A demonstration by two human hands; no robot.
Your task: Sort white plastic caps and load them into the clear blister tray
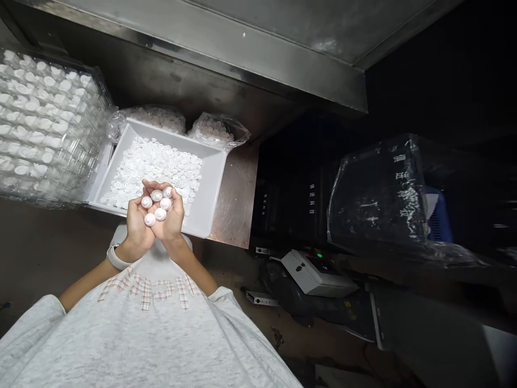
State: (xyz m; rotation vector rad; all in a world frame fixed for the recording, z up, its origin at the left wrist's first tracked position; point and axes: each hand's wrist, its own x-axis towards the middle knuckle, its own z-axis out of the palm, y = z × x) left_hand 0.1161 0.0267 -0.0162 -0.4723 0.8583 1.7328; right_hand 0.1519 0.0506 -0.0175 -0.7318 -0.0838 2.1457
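Observation:
My left hand (137,223) and my right hand (172,221) are cupped together, palms up, over the near edge of a white tray (210,188). Several small white round caps (156,206) lie in the joined palms. The tray holds a heap of the same white caps (155,167). A white watch sits on my left wrist (116,257). Both hands' fingers curl slightly around the caps.
A stack of clear trays filled with white caps (44,124) stands at the left. Two clear bags of caps (218,130) lie behind the white tray. A metal shelf (242,59) hangs above. A white control box (313,272) and a plastic-wrapped dark machine (388,194) sit at the right.

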